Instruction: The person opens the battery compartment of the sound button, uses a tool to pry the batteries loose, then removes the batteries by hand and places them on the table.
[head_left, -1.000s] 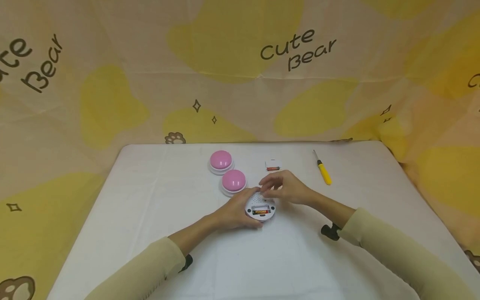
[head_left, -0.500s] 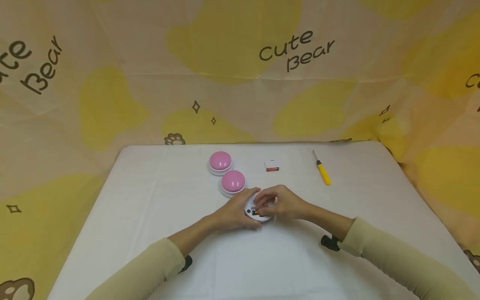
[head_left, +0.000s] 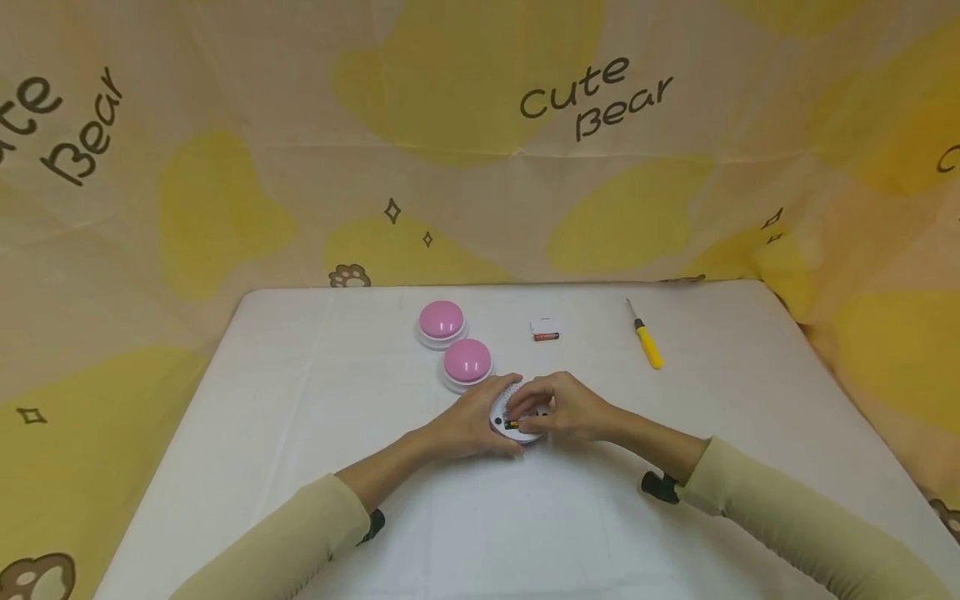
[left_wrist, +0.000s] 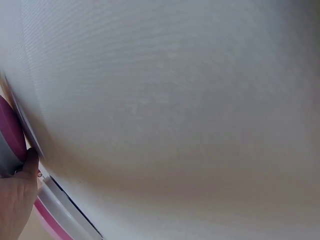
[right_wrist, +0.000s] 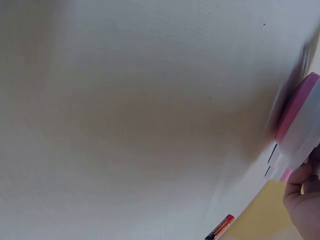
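My left hand [head_left: 476, 419] grips an upturned round buzzer button [head_left: 498, 410] by its side, so its white underside with speaker holes faces up. Its pink dome points down in the right wrist view. An orange-and-black battery [head_left: 513, 425] lies at the compartment in that underside, partly covered by the right hand. My right hand [head_left: 564, 408] bends over the compartment, thumb and curled fingers at the battery. In the left wrist view, only part of the left hand [left_wrist: 17, 200] shows, at the left edge.
Two more pink-domed buzzer buttons, a far one [head_left: 441, 320] and a nearer one [head_left: 467, 361], stand beyond the left hand. A loose battery [head_left: 546, 337] lies by a small white cover [head_left: 544, 325]. A yellow-handled screwdriver [head_left: 648, 345] lies at the right on the white table [head_left: 300, 400].
My right hand has come down from above the device's far edge onto the battery compartment, and has stayed there for the last half second. The left hand keeps its hold.
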